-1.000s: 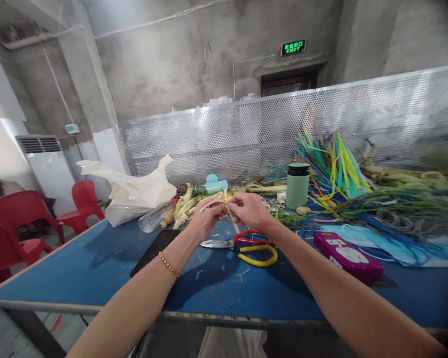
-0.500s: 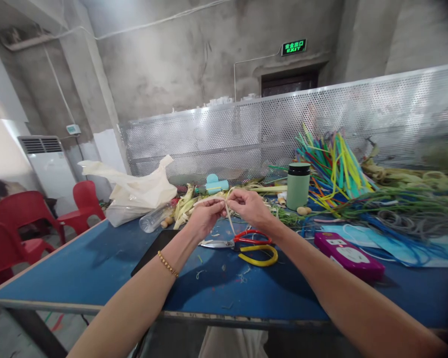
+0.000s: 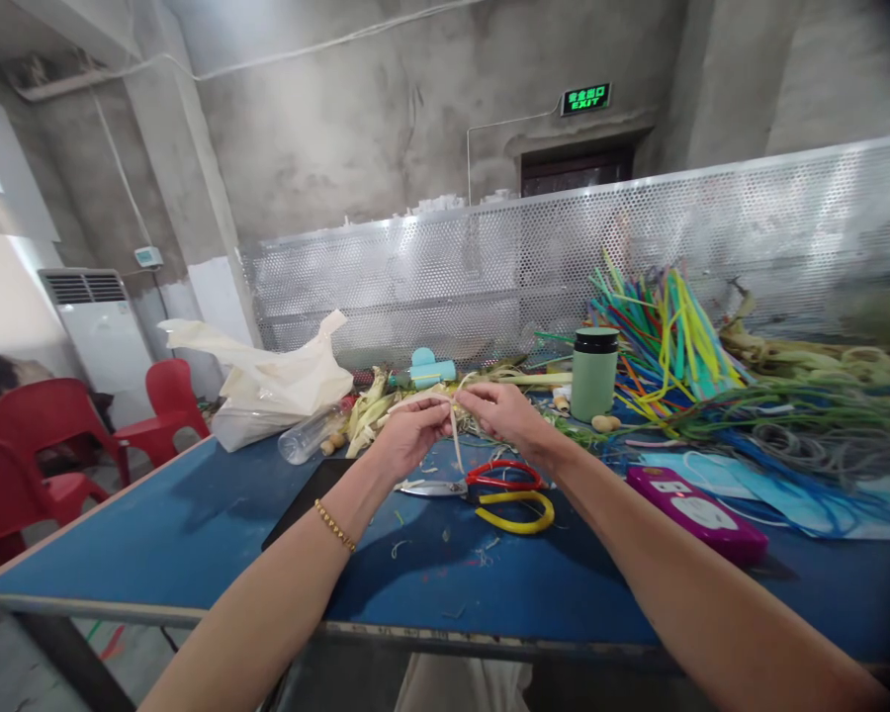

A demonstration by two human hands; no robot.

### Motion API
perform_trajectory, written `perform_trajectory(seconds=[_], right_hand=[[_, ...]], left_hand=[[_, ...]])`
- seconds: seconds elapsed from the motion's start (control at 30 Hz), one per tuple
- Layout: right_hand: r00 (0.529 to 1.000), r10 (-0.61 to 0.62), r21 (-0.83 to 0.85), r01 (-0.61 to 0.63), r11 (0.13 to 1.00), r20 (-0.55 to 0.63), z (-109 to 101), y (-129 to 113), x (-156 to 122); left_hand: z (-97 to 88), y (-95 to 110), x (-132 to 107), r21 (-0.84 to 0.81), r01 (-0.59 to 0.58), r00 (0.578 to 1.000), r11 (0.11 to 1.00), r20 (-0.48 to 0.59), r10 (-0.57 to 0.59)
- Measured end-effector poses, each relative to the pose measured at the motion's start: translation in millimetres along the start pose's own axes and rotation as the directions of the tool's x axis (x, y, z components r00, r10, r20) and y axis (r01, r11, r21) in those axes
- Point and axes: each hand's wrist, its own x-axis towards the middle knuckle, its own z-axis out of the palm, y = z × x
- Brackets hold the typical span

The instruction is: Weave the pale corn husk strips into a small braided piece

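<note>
Pinched between left hand (image 3: pixel 407 435) and right hand (image 3: pixel 505 413), both grips closed on it: pale strip (image 3: pixel 455 442), held above blue desk (image 3: pixel 155 534), over scissors (image 3: pixel 482 487). Behind, perforated screen (image 3: pixel 674 237), concrete wall (image 3: pixel 341 129); at left, red chairs (image 3: pixel 22 435).

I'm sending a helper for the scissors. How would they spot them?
Start at the blue table. Beneath the left hand and right hand, which pinch a pale strip, the scissors lie between a black tablet and a purple power strip. Only they have metal blades with one red and one yellow handle loop.
</note>
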Motion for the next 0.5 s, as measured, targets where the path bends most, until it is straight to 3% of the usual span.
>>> perform_trajectory(seconds=[0.17, 0.5], right_hand=[[0.993, -0.047, 0.152, 0.063, 0.986, -0.108, 5.4, 1.9, 2.4], [0.991, -0.070, 0.009, 0.072, 0.997, -0.112, 9.2, 2.4, 1.1]], left_hand=[[5.4, -0.2, -2.1, -0.016, 0.010, 1.000, 1.000, 0.004, -0.010], [6.3, -5.7, -0.1, 0.214, -0.050, 0.986, 0.975, -0.147, 0.083]])
